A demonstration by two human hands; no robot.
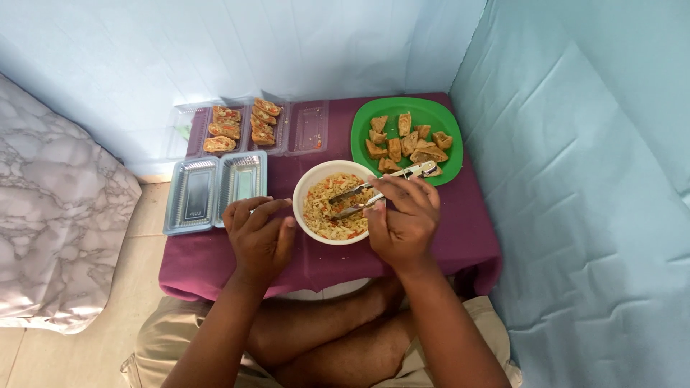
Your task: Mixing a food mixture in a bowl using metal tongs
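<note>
While your right hand (406, 219) grips the metal tongs (381, 188), fingers closed round the handles, the tong tips sit w/ a small gap between them, down in the noodles (332, 212) in the white bowl (310, 179). Can't tell if any noodles are pinched between the tips. Your left hand (257, 233) rests flat on the purple cloth (460, 237), fingers loosely curled, holding nothing, thumb side touching the bowl's rim. Just beyond the tong handles lies the green plate (431, 113) w/ fried pastry pieces (402, 140). Past your left hand sit two empty clear plastic trays (215, 188), and farther out an opened clear container holding filled rolls (241, 126), w/ one empty compartment (307, 128) beside them.
</note>
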